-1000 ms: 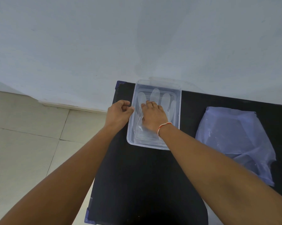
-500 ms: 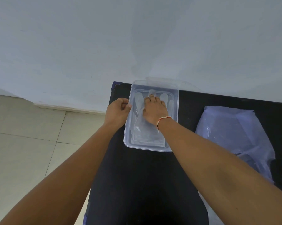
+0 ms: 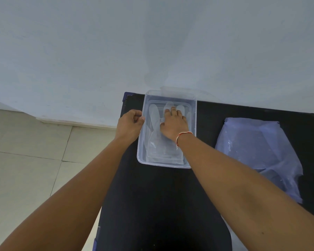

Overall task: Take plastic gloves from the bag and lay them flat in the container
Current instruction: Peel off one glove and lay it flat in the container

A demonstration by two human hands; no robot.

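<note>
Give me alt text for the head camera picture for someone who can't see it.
A person's right hand presses a clear plastic glove flat inside a transparent container on a black table, while the left hand grips the container's left rim. A bluish plastic bag lies to the right.

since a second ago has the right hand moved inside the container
Yes. The right hand has slid along the glove toward the container's far wall; its fingers now lie nearer that wall.
</note>
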